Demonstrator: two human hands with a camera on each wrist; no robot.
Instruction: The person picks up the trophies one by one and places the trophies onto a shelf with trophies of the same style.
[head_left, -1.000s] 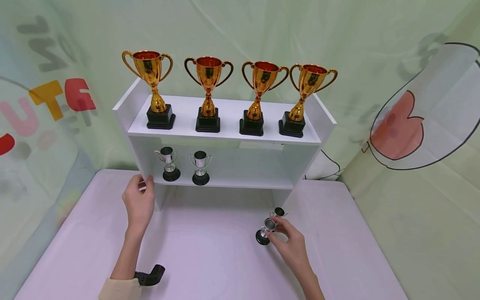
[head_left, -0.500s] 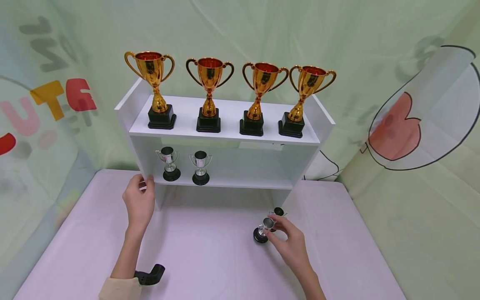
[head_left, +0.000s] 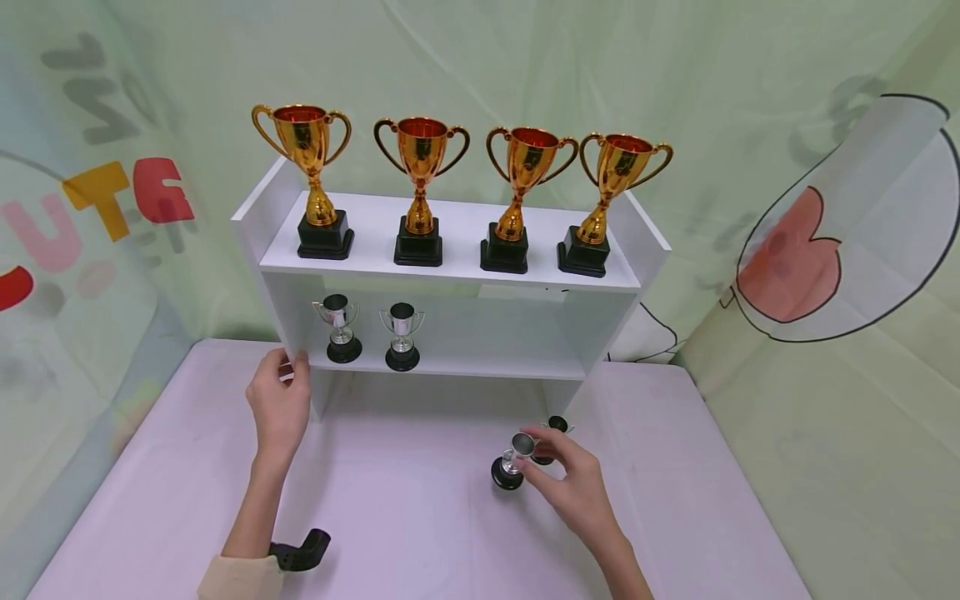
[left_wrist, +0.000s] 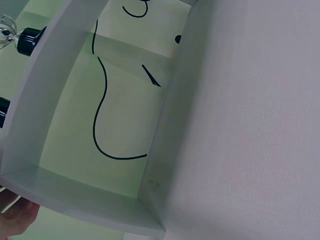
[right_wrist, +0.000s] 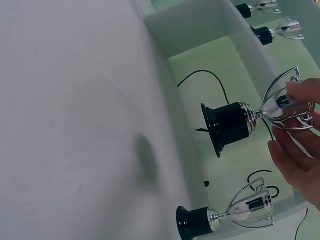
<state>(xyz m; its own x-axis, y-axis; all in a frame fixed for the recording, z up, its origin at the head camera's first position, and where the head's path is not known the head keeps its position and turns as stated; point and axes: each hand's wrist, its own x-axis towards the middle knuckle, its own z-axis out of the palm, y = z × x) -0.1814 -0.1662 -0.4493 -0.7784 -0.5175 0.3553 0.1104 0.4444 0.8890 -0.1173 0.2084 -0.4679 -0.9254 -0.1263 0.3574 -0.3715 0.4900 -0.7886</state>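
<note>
My right hand [head_left: 566, 475] pinches a small silver trophy cup [head_left: 522, 445] by its bowl, between thumb and fingers. In the right wrist view this trophy's black base [right_wrist: 230, 123] stands off the table, its shadow falling apart from it. Just behind, a second silver trophy [right_wrist: 195, 223] stands on the table, partly covered by my fingers in the head view. My left hand [head_left: 279, 404] holds the lower left side panel of the white shelf [head_left: 480, 354], thumb at the front edge. Two more silver trophies, one left [head_left: 342, 346] and one beside it [head_left: 402, 354], stand on the middle board.
Several gold trophies [head_left: 420, 154] on black bases line the top board. A pale cloth covers the table [head_left: 405, 500]. Green curtains [head_left: 720, 108] with drawn shapes hang behind and at both sides. A dark cable [head_left: 660, 321] shows behind the shelf at right.
My right hand has moved the pinched silver trophy to the left, away from the one standing behind it. My left hand has stayed at the shelf's side.
</note>
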